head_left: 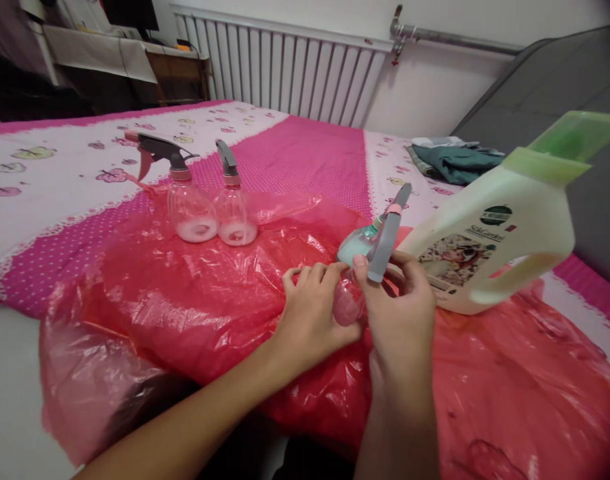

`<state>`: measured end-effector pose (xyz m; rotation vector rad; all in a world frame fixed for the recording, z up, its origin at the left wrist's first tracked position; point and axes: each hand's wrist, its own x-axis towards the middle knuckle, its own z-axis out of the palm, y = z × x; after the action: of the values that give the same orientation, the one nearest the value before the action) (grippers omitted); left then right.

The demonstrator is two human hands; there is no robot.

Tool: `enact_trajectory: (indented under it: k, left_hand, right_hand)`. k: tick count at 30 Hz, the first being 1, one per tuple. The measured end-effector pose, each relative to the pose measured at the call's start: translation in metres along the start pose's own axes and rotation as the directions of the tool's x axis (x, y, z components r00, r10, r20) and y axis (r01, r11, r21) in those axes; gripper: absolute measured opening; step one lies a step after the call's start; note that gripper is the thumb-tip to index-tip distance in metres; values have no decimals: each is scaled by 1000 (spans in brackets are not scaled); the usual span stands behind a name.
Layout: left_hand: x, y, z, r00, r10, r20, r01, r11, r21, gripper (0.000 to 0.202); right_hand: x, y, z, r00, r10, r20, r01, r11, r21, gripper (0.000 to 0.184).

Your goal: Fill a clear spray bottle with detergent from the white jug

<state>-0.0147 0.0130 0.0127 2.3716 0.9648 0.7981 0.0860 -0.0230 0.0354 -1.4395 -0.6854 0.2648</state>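
My left hand (312, 313) is closed around a small clear spray bottle (347, 303) resting on red plastic sheeting (195, 293). My right hand (402, 300) grips the grey trigger head (387, 237) of that same bottle from the right, fingers curled round it. A teal cap part (355, 244) shows just behind my fingers. A large white detergent jug (505, 230) with a green cap stands tilted right beside my right hand.
Two more clear spray bottles (191, 200) (235, 203) with a little liquid stand at the back left on the sheeting. The pink bedspread (295, 150) lies beneath. Folded clothes (452, 160) sit far right, a radiator (285, 63) behind.
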Motion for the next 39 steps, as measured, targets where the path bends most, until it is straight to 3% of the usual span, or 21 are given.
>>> enact_trajectory:
  k: [5,13,16,21,25,33,39]
  left_hand:
    - [-1,0,0,1000,-10,5,11,1000,-5,59]
    - [-1,-1,1,1000,0,-28,-1,1000,-14,66]
    - [-1,-1,1,1000,2,-28,-2,1000,-14,66]
    - [0,-1,1,1000,-6,-24,5,1000,-19,66]
    - [0,-2,0,1000,2,-29,-3,1000,-19,65]
    - [0,0,0,1000,-8,5,8,1000,14,60]
    - [-1,-1,0,1000,0,15,-1,1000,12,63]
  right_hand:
    - [0,-2,2,999,20,-43,-18,998,57,38]
    - [0,-6,0,982,-32,-186,69,977,200,29]
    - [0,-4,-2,989,-38,-141,65,980,188,27]
    - [1,2,-4,999,19,28,-24,980,196,29]
    - [1,2,-6,998,28,64,-37,988,147,29]
    - [2,0,0,998,65,4,-65,990,123,45]
    - [-2,-2,3,996,90,-4,-88,986,141,81]
